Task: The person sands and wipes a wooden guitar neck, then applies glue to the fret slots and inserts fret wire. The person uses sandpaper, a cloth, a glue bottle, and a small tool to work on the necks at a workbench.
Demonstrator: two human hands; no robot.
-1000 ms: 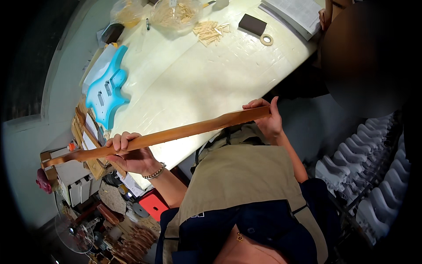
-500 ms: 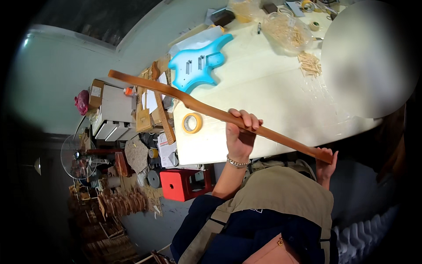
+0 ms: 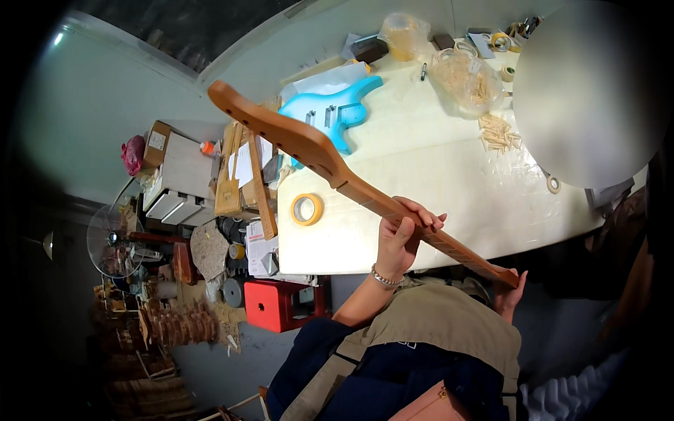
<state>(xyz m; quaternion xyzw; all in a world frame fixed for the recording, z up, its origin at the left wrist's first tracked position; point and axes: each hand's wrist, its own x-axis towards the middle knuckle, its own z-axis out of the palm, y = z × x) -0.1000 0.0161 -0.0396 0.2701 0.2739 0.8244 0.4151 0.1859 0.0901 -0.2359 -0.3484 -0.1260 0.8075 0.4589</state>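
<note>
Blue guitar body (image 3: 342,105) partly behind guitar neck (image 3: 368,199)

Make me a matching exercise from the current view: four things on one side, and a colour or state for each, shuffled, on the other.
Things:
1. guitar neck
2. guitar body
3. large tape roll
4. stool

Colour or state:
A. red
B. yellow, lying on the table
C. held by the left hand and right hand
D. light blue, partly hidden

Pairs: 1-C, 2-D, 3-B, 4-A
</note>
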